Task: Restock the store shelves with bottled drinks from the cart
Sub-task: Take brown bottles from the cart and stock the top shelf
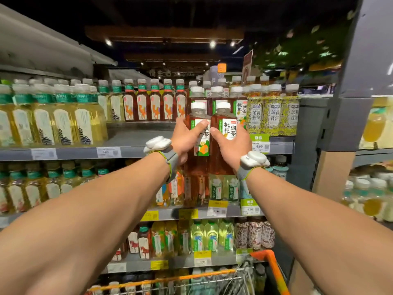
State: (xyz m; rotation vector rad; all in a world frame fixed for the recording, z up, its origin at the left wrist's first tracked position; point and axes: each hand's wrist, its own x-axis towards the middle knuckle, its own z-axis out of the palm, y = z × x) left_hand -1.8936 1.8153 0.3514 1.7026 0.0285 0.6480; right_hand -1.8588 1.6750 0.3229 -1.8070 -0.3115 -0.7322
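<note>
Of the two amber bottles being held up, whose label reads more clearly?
The right bottle, gripped by the right hand: both columns of label characters show. On the left bottle, the left hand covers part of the label, leaving one column.

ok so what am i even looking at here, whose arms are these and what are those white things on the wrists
There is no robot here. One wide-angle camera worn on a person's head looks forward and down, so the arms are the wearer's own. The left hand grips one amber tea bottle and the right hand grips a second tea bottle. Both are upright, white-capped and raised in front of the upper shelf, which has a bare stretch beside rows of drinks. The white pods are wrist devices on straps; their purpose cannot be told. The orange-handled cart sits below with more bottles inside.
</note>
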